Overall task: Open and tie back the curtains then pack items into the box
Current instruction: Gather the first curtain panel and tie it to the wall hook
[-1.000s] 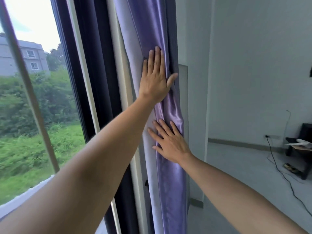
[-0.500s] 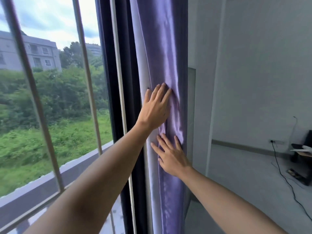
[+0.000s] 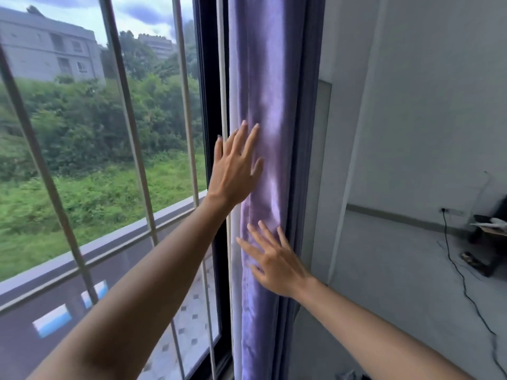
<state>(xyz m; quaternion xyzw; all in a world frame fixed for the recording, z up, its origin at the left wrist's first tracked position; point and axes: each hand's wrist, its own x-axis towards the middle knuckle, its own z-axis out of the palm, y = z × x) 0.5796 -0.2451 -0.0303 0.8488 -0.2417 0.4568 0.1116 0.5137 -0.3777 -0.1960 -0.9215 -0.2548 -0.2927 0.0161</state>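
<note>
A shiny purple curtain hangs bunched in a narrow column against the right edge of the window, beside the wall. My left hand lies flat on its left side at mid height, fingers spread and pointing up. My right hand presses flat on the curtain lower down, fingers spread toward the upper left. Neither hand grips the fabric. No tie-back or box shows.
The window has a dark frame and pale vertical bars. A grey wall stands to the right. A black cable runs from a wall socket across the floor near dark furniture at the far right.
My left hand has slid down the curtain from high up to mid height. My view has shifted left, showing more window. My right hand stays pressed on the lower fabric.
</note>
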